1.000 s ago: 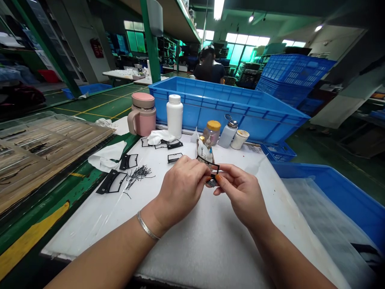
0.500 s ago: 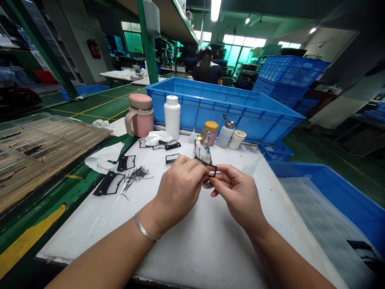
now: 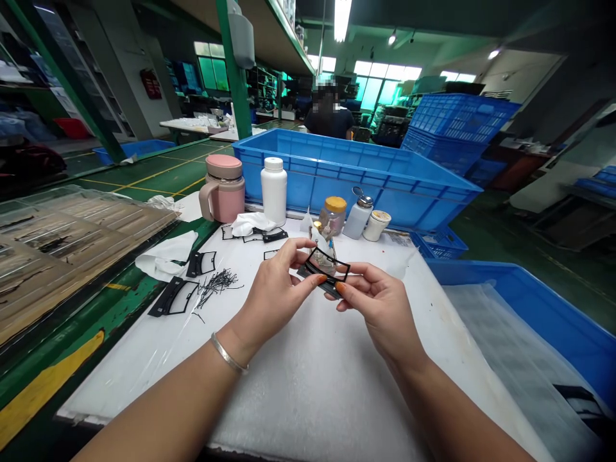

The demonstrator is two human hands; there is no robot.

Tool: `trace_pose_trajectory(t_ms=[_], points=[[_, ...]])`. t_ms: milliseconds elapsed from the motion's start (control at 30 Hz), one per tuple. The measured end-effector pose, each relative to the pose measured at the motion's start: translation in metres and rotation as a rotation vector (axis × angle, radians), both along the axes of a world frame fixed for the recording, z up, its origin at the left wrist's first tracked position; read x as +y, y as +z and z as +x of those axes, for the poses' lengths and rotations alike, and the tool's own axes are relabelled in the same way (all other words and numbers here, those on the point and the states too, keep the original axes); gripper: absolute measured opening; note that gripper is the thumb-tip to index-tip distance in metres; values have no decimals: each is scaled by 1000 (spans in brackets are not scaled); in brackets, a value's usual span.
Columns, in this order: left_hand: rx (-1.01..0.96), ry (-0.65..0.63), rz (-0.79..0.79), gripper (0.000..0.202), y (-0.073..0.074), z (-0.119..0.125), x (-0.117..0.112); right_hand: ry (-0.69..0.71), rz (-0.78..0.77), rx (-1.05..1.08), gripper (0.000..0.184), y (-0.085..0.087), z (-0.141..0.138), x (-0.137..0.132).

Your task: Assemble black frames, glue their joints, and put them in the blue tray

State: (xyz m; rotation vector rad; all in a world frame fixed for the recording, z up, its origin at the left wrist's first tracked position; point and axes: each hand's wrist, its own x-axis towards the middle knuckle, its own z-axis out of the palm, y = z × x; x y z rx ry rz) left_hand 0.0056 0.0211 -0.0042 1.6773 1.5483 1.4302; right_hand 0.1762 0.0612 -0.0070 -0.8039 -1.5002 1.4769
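Observation:
Both hands hold a small black rectangular frame [image 3: 328,266] above the white foam mat [image 3: 332,385]. My left hand [image 3: 272,292] pinches the frame's left end between thumb and fingers. My right hand [image 3: 378,305] grips the right end, with another dark piece tucked under the frame. More black frames [image 3: 176,295] lie at the mat's left beside a heap of thin black slivers [image 3: 216,281]. Further frames [image 3: 262,235] rest near a white cloth [image 3: 250,222].
A pink mug [image 3: 222,188], white bottle [image 3: 274,190], yellow-lidded jar [image 3: 333,214], pump bottle [image 3: 358,215] and small tub [image 3: 376,224] line the back edge. A large blue crate [image 3: 351,176] stands behind; another blue bin [image 3: 529,321] right. Clear trays [image 3: 62,237] left. A person stands beyond.
The hands have lifted and tilted the black frame, so its opening now shows flatter. My left fingers have shifted from a tight grip to a looser pinch at its end.

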Motion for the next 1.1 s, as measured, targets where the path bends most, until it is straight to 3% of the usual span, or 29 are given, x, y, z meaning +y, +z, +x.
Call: trace_pose_trajectory(t_ms=[167,433,1100], points=[[-89,1,-3,39,-1,1,1,23,8,-9,24,-1,-2,-1],[-373,-156,-85,21,1,-3,5,74,-32,-26,21,-3,-1,2],[-308,-97,-30,14,-2,3,4,87,33,-100,21,-1,1,3]])
